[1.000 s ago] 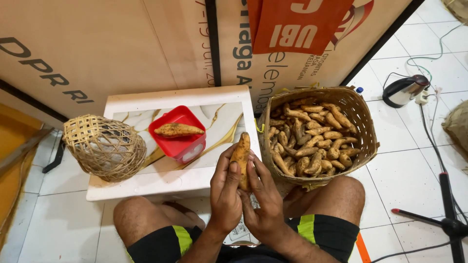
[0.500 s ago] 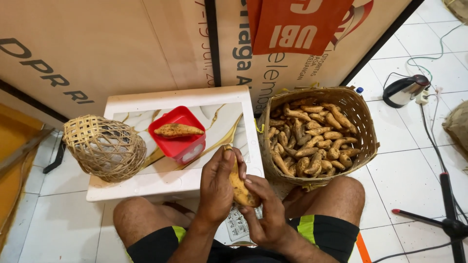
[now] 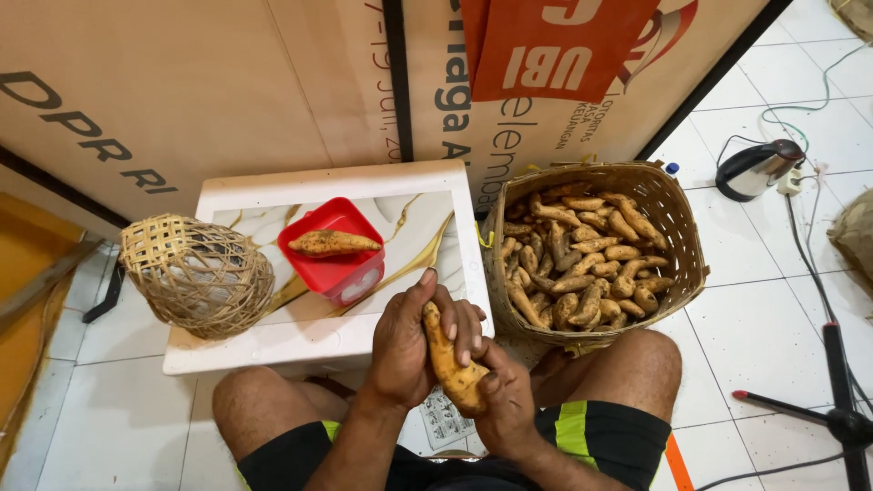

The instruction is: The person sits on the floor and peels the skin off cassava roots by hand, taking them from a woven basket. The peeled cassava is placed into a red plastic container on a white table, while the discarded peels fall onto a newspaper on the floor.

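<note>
Tuber [image 3: 452,364] in both hands' grip

Empty woven basket [image 3: 195,275], electric kettle [image 3: 757,169] — tripod leg [image 3: 841,400], cardboard wall [image 3: 209,86]

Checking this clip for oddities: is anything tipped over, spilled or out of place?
One thing: the small woven basket lies on its side at the low table's left edge, overhanging it. The sweet potatoes stay inside the big basket and the red container.

White tiled floor [image 3: 782,273], brown printed boards [image 3: 209,100] behind a low white table [image 3: 273,341].
</note>
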